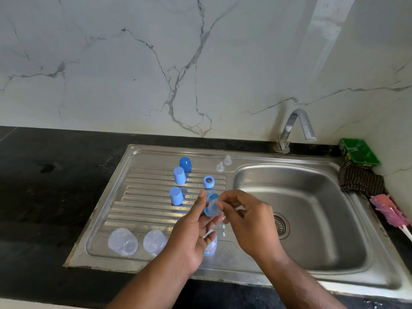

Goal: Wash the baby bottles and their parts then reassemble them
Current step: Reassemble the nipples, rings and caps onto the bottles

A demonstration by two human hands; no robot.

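Two hands meet above the right edge of the drainboard (142, 210). My left hand (196, 221) holds a blue collar ring (209, 214) in curled fingers, thumb raised; my right hand (247, 219) pinches a clear teat (212, 204) at the ring's opening. Step in hand, by my judgement: seating the teat in the collar ring. Procedure: centre the teat, then draw it through evenly until its flange sits flat all round; a skewed flange would likely leak. Remaining parts stand on the ribbed steel drainboard: three blue caps (180, 178), a second ring (209, 181), two spare teats (220, 167), upturned clear bottles (122, 241). The sink basin (312, 219) lies to the right, set in a dark desk (44, 197) below a marble-veined wall (111, 63).
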